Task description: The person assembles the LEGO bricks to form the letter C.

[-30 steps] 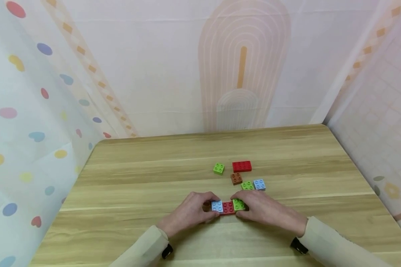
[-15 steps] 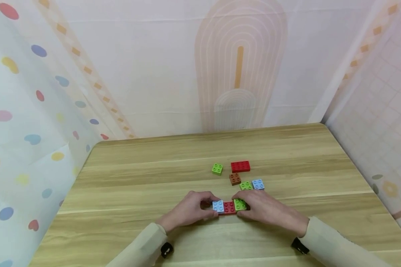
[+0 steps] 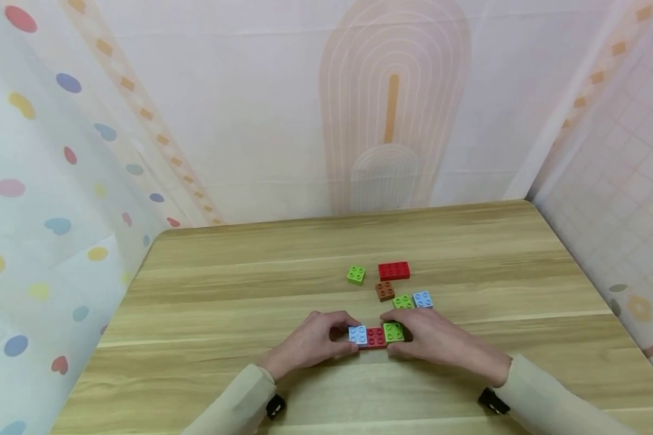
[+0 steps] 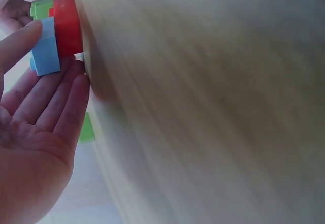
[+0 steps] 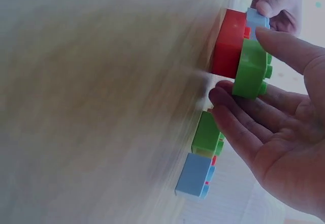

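A red building brick (image 3: 376, 338) bears a light blue brick (image 3: 357, 335) on its left end and a green brick (image 3: 393, 331) on its right end. Both upper bricks jut past the red one's ends, and red studs show between them. My left hand (image 3: 311, 341) pinches the blue brick (image 4: 46, 51), thumb on the near side and fingers on the far side. On the other end, my right hand (image 3: 441, 336) holds the green brick (image 5: 250, 69) between thumb and fingers. The red brick (image 5: 229, 43) sits close over the tabletop in the right wrist view.
Behind the hands lie a loose green brick (image 3: 356, 275), a long red brick (image 3: 394, 270) and a brown brick (image 3: 384, 290). Another green brick (image 3: 402, 302) and a blue brick (image 3: 422, 299) lie side by side near my right hand. Patterned cloth (image 3: 250, 121) hangs behind the wooden table (image 3: 223, 290).
Both hands and the joined bricks have shifted slightly to the right on the table. The grip on the blue and green bricks stays the same, and the loose bricks have not moved.
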Demonstrator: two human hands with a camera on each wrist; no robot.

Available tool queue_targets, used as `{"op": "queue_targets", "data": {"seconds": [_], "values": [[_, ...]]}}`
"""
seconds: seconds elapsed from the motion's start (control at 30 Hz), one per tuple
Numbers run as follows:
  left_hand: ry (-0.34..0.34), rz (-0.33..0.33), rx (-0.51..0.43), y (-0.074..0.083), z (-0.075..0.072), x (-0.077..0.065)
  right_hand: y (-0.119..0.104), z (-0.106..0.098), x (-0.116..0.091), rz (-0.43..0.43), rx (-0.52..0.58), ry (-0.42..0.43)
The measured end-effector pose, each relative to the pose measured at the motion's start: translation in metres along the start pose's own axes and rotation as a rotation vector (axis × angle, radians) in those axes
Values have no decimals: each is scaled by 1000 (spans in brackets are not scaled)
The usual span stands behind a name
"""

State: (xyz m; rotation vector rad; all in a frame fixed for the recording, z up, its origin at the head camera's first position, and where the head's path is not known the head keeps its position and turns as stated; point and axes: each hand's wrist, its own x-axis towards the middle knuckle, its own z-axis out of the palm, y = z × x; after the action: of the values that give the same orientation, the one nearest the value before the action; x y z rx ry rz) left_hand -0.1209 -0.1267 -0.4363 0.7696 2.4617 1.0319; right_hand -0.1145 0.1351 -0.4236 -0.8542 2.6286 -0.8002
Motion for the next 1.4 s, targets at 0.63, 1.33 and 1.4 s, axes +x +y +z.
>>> {"op": "queue_targets", "data": {"seconds": [0.63, 1.33, 1.4], "values": [[-63, -16, -26, -2, -4, 0, 14, -28, -14, -69, 88, 282], [-76, -42, -48, -4, -4, 0, 46, -42, -14, 1, 193, 265], [-75, -41, -48, -4, -4, 0, 49, -43, -14, -3, 191, 260]]}}
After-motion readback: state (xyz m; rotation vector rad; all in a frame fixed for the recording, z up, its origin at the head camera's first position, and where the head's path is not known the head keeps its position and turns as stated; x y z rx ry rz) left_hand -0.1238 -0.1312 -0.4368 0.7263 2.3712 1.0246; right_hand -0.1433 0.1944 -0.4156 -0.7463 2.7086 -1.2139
